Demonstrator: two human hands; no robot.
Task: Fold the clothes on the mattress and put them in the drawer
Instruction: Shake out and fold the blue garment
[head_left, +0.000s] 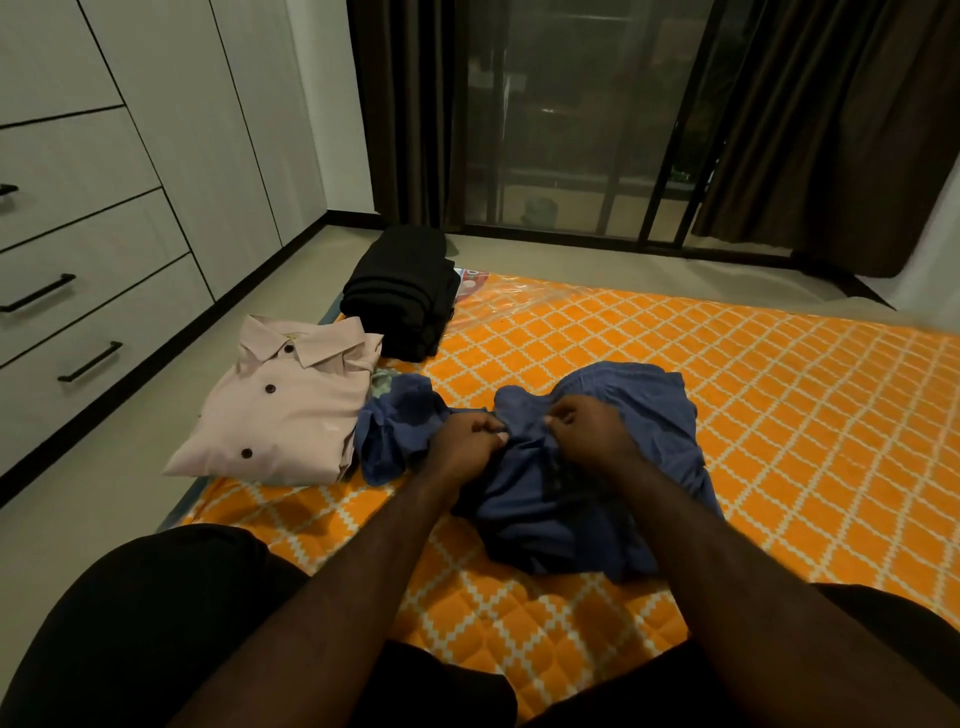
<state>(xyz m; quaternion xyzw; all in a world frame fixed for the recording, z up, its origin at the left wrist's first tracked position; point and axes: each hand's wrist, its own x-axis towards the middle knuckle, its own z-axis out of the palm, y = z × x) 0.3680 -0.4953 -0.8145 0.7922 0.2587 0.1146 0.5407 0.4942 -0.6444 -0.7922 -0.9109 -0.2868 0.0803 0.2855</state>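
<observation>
A crumpled blue shirt (597, 499) lies on the orange patterned mattress (805, 415) in front of me. My left hand (465, 441) pinches its fabric near the middle, and my right hand (589, 431) pinches the cloth just beside it. A folded pale pink shirt (280, 410) with dark buttons rests at the mattress's left edge. Behind it stands a stack of folded black clothes (405, 296). White drawers (78, 291) with black handles line the left wall, all closed.
A strip of pale floor (156, 415) runs between the mattress and the drawers. Dark curtains (841, 130) and a glass sliding door (582, 119) stand at the far wall. My knees in black shorts (156, 623) rest at the near mattress edge.
</observation>
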